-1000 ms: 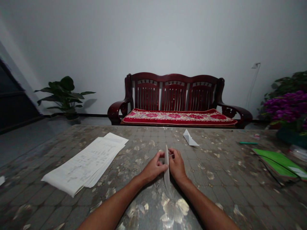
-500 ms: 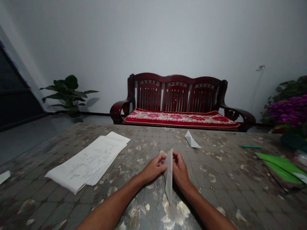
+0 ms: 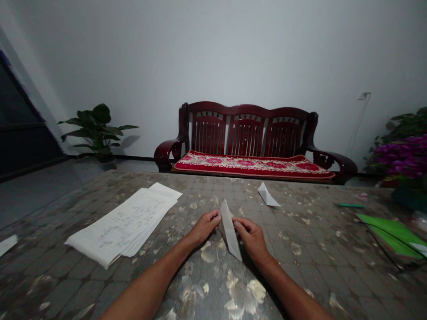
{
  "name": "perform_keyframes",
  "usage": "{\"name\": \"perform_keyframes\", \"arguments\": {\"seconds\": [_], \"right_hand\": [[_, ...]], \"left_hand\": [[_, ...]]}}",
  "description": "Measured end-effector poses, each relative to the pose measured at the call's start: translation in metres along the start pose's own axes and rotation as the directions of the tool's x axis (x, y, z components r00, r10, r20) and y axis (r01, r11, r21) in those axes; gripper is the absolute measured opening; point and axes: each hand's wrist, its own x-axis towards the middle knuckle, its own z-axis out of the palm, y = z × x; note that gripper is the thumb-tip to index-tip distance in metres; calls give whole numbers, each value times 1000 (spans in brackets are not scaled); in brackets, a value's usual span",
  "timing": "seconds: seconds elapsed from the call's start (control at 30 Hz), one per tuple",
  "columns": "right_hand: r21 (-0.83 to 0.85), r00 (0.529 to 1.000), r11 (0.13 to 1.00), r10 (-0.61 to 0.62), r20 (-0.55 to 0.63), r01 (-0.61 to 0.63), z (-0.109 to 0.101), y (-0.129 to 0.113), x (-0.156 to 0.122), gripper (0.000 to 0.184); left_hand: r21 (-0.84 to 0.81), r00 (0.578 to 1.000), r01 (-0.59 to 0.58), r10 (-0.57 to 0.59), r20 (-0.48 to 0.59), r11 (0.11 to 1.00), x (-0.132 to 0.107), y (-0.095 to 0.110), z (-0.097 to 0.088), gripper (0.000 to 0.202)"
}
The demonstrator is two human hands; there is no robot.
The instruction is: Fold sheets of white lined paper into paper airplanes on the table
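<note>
A folded sheet of white paper point(image 3: 228, 229) stands tilted between my two hands, its pointed end up and its lower corner near the tabletop. My left hand point(image 3: 206, 226) pinches its left edge with thumb and fingers. On the other side, my right hand point(image 3: 251, 235) has its fingers closed at the right edge, the fingertips partly behind the paper. Farther back on the table lies a small folded paper piece point(image 3: 267, 195) with a raised point.
A stack of written-on sheets point(image 3: 126, 224) lies to the left on the patterned table point(image 3: 187, 284). At right are a green pen point(image 3: 351, 206), a green booklet point(image 3: 388, 235) and dark-framed glasses point(image 3: 402, 266). Behind stands a wooden bench point(image 3: 245, 133); a plant point(image 3: 98, 126) is at left.
The folded paper has swung from nearly upright to leaning left at its top, and its lower corner has risen. Both hands have shifted with it, the left one slightly leftward.
</note>
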Motion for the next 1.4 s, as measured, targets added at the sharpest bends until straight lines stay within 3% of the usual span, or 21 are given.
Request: {"name": "perform_keyframes", "arguments": {"seconds": [0.2, 0.4, 0.57, 0.67, 0.77, 0.9, 1.0, 1.13, 1.4], "right_hand": [[-164, 992, 978, -124, 15, 125, 0, -2, 0, 23], [-431, 957, 856, -279, 78, 285, -5, -12, -3, 30], [-556, 972, 800, -223, 72, 224, -8, -21, -3, 38], [-600, 982, 778, -156, 106, 188, -8, -23, -3, 28], [-629, 971, 740, -164, 173, 237, -6, -23, -5, 25], [-633, 949, 708, -249, 191, 313, -1, -18, -7, 30], [-626, 940, 704, -291, 177, 335, 2, -14, -5, 32], [-623, 943, 716, -307, 127, 316, 1, -11, -2, 35], [-708, 980, 678, -168, 110, 196, -1, -16, 3, 43]], "left_hand": [[35, 1000, -21, 20, 9, 999, 3, -5, 0, 37], [97, 999, -50, 50, 4, 994, 4, -7, 1, 37], [154, 992, -117, 122, -23, 981, 2, 0, 4, 42], [236, 982, -167, 183, -49, 957, 0, 7, 6, 47], [343, 976, -172, 207, -68, 924, -5, 13, 14, 50], [499, 956, -88, 213, -200, 862, -13, 18, 35, 81], [518, 932, -35, 215, -291, 854, -18, 17, 46, 70], [523, 923, 10, 193, -332, 852, -17, 13, 47, 65], [547, 917, -53, 258, -305, 836, -11, 6, 44, 60]]}}
